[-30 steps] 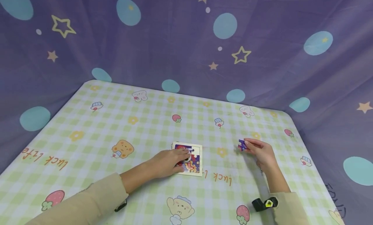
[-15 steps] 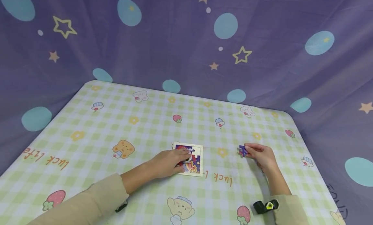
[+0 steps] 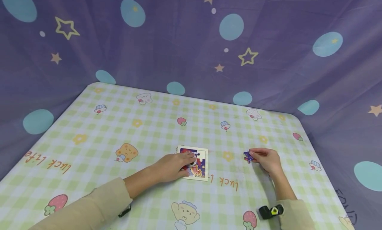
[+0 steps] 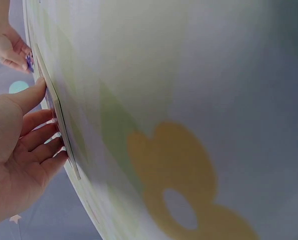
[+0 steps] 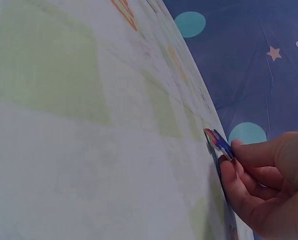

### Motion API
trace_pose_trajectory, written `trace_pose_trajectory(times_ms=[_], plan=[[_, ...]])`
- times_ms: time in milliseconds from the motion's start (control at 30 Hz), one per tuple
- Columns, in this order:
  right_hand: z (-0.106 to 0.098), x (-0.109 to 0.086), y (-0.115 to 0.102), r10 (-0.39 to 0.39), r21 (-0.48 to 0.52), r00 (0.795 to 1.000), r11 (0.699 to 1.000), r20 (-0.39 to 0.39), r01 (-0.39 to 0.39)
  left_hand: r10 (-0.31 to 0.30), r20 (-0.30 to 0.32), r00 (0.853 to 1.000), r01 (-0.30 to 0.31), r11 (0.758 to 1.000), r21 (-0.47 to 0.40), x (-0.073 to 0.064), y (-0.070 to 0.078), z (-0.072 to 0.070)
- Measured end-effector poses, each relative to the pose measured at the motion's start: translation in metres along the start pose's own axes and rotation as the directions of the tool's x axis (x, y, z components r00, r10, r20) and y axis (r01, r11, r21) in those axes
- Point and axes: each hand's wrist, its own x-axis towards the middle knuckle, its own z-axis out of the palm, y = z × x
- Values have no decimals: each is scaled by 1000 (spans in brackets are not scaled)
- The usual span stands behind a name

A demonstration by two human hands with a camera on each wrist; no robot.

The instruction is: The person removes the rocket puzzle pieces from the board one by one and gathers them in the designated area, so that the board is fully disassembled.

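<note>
A small jigsaw puzzle in a cream frame (image 3: 206,172) lies at the middle of the table, with pale backing showing at its far right corner. My left hand (image 3: 170,167) rests across the puzzle's left part, hiding that side. In the left wrist view, the thumb and fingertips of the left hand (image 4: 19,150) touch the thin board (image 4: 60,117). To the right of the puzzle, my right hand (image 3: 270,161) pinches a purple jigsaw puzzle piece (image 3: 247,157) between thumb and fingers. The right wrist view shows this piece (image 5: 218,142) tilted, close over the cloth.
A green-and-white checked tablecloth (image 3: 155,124) with cartoon prints covers the table. Behind it hangs a purple curtain (image 3: 185,41) with stars and blue ovals. A black strap mount (image 3: 270,211) sits at the right wrist.
My right hand has come down and slightly nearer with the jigsaw puzzle piece, which has turned a little between the fingers. The left hand has stayed on the puzzle.
</note>
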Motion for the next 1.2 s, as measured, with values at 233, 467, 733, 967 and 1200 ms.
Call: trace_pose_trajectory(times_ms=[233, 467, 733, 967, 1200], plan=[[0, -2, -2, -47, -89, 999, 995, -21, 45, -9, -3, 1000, 9, 1000, -4, 1, -1, 1], [-1, -3, -5, -89, -190, 994, 979, -63, 76, -2, -21, 1000, 2, 1000, -13, -1, 0, -1], [0, -2, -6, -89, -202, 993, 977, -78, 72, 1, -31, 1000, -2, 1000, -25, -1, 1, -1], [3, -3, -1, -76, -203, 993, 978, -89, 56, -33, -17, 999, 32, 998, -55, 1, 1, 0], [6, -5, -2, -93, -213, 989, 975, -112, 68, -47, -8, 999, 46, 995, -83, 2, 3, -2]])
